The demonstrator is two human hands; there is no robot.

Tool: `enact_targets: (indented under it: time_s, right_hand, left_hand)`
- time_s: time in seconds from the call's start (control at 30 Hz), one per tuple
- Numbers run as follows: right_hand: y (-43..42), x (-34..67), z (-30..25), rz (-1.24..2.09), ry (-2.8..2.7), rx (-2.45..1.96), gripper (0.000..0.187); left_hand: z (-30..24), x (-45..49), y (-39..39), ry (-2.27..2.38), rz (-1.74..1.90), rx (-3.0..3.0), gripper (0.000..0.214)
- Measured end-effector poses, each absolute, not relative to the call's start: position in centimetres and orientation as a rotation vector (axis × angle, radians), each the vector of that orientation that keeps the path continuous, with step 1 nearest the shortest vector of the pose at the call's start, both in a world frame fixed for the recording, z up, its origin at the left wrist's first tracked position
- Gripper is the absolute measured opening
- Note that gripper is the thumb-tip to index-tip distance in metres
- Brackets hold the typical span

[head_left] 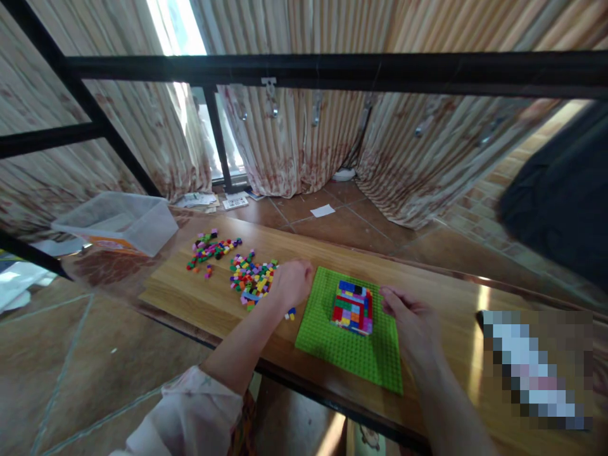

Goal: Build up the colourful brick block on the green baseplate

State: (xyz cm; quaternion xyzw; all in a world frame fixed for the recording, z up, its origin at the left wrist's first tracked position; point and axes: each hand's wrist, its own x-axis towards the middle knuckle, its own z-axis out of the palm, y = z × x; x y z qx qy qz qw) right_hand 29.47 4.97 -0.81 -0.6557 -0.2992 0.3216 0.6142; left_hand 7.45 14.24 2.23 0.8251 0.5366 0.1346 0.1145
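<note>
A green studded baseplate (318, 335) lies on the wooden table, and a block of multicoloured toy bricks (352, 308) is built up on its middle. My left hand (295, 280) is closed beside the plate's upper left edge, fingers curled; whatever it may hold is hidden. To its left spreads a pile of loose small bricks (251, 273), partly covered by that hand. My right hand (415, 316) is over the plate's right edge, thumb and forefinger pinched together close to the built bricks. I cannot make out anything between those fingertips.
A second heap of bricks (211, 248) lies farther left on the table (190, 297). Beyond it stands a clear plastic bin (156, 221). A blurred-out device (536, 373) rests at the right. A black metal frame (332, 75) crosses in front of curtains.
</note>
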Motion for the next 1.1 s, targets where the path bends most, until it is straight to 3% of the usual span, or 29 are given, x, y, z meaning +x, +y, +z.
enact_targets:
  time_s: [0.3,1.1]
  right_hand:
    - [5.06,29.06,-0.37,0.729,-0.711,-1.512,0.031]
    - [5.35,28.76,-1.1,0.67,-0.845,-1.548,0.033]
  left_hand:
    - [1.88,7.84,14.08,1.377,0.579,2.342,0.024]
    - [1.84,8.23,14.06,1.348,0.509,2.368,0.021]
